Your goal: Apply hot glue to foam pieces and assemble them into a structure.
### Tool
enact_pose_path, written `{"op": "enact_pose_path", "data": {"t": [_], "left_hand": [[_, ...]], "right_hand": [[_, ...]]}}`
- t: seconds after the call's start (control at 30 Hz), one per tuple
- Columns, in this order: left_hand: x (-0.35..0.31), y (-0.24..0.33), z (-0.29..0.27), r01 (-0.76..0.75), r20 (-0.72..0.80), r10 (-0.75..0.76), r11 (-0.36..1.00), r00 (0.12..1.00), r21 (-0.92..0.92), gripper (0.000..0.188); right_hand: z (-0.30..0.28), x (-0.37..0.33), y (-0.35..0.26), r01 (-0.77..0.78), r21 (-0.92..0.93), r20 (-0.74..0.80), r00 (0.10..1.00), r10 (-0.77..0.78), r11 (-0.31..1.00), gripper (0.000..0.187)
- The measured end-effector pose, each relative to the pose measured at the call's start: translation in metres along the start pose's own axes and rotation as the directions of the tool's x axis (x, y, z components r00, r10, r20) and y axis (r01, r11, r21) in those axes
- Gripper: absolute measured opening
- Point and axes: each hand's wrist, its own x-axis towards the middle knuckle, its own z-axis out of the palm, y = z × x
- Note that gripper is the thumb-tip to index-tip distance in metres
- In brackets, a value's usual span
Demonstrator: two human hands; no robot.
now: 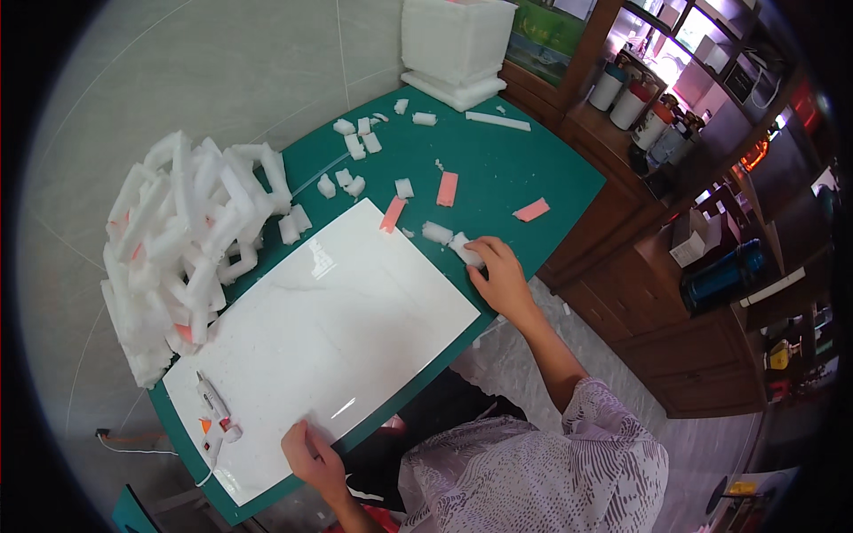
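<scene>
Green table (524, 169) on a pale tiled floor, wooden shelves with jars and bottles (653, 120) to the right. White glossy board (329, 329) lies flat across the table middle. Right hand (498, 275) sits at the board's far right corner, fingers closed around a small white foam block (466, 250), which rests on the green surface just off the board edge. Another foam block (436, 233) lies just beside it. Left hand (311, 455) rests on the board's near edge, fingers curled on the rim, pressing or pinching it; cannot tell which.

Glue gun (215, 419) lies on the board's near left corner, near the left hand but not touching it. Pink strips (447, 188) lie scattered on the table beyond the board, one (392, 214) overlapping the board's far edge. Loose foam bits (355, 142) are spread toward the far side. Big heap of glued foam pieces (182, 240) sits at the table's left edge. Stack of white foam slabs (455, 49) stands at the far corner.
</scene>
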Motion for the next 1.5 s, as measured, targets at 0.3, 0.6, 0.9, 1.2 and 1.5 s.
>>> {"op": "enact_pose_path", "data": {"t": [0.3,0.6,0.9,1.2,1.5], "left_hand": [[0.002,0.002,0.002,0.008,-0.019,-0.008,1.000,1.000,-0.001,0.019],[0.005,-0.003,0.000,-0.010,-0.077,0.012,0.999,0.997,0.034,0.024],[-0.004,-0.002,-0.002,-0.078,-0.128,0.083,0.996,0.988,0.048,0.030],[-0.011,-0.030,-0.027,0.067,-0.216,-0.028,0.982,0.976,0.178,0.021],[-0.011,-0.023,-0.016,0.059,-0.127,-0.017,0.942,0.992,0.331,0.028]], "right_hand": [[-0.030,-0.015,0.015,0.041,-0.044,-0.079,0.996,-0.045,0.998,0.037],[-0.038,-0.010,0.020,0.002,-0.045,-0.073,0.997,-0.005,0.999,0.033],[-0.021,-0.018,0.089,-0.040,0.028,-0.023,0.999,0.041,0.999,0.034],[-0.020,0.020,0.024,0.100,-0.234,-0.066,0.991,-0.118,0.967,0.032],[-0.023,-0.003,0.015,0.037,-0.093,-0.033,0.999,-0.040,0.995,0.043]]}}
